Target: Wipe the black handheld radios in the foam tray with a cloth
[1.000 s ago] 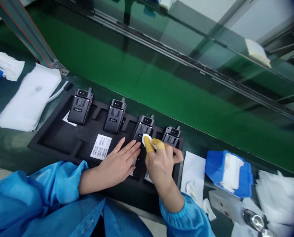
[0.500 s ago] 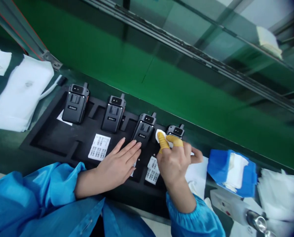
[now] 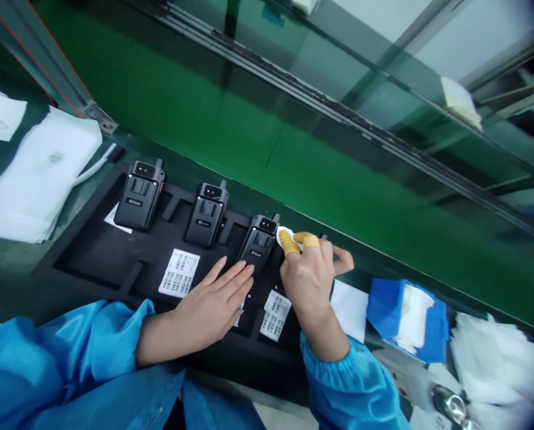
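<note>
Several black walkie-talkies lie back side up in a black tray: the leftmost walkie-talkie, the second walkie-talkie and the third walkie-talkie. A further one is almost wholly behind my right hand. My left hand is flat with fingers stretched, its fingertips at the lower end of the third walkie-talkie. My right hand, with yellow finger cots on two fingers, pinches a white wipe beside that walkie-talkie's upper right edge. White label sheets with printed codes lie in the tray.
On the left lie a stack of white sheets and a cable. To the right stand a blue bin holding white wipes and a pile of white bags. A green panel rises behind the tray.
My right hand has moved left with the wipe, from the fourth walkie-talkie to the third one's upper right edge. My left hand stays nearly still. The view has shifted slightly.
</note>
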A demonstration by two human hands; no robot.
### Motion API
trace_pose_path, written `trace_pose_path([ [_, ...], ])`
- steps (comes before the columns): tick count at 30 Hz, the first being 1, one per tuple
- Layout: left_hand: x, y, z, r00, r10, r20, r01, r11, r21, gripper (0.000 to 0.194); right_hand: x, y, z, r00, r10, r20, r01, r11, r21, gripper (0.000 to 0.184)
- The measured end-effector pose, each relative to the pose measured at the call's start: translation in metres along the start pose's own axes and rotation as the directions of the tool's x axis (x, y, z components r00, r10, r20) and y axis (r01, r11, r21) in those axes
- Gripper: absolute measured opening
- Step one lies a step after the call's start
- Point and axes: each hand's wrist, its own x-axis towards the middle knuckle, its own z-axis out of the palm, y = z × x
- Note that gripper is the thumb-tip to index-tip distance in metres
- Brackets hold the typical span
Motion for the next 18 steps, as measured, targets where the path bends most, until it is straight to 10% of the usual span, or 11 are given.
trace_pose_path([
  [8,-0.018,-0.006,-0.017,0.999,-0.020,-0.040,0.018,0.999,-0.047,0.040,0.015,-0.013,-0.025,0.994,-0.028,-0.103,0.023,0.999,-0.049,0.019],
  [18,-0.049,-0.057,-0.031,0.980,-0.163,-0.117,0.169,0.985,0.042,0.038,0.067,-0.080,-0.001,0.976,-0.202,-0.080,0.204,0.979,0.019,0.023],
])
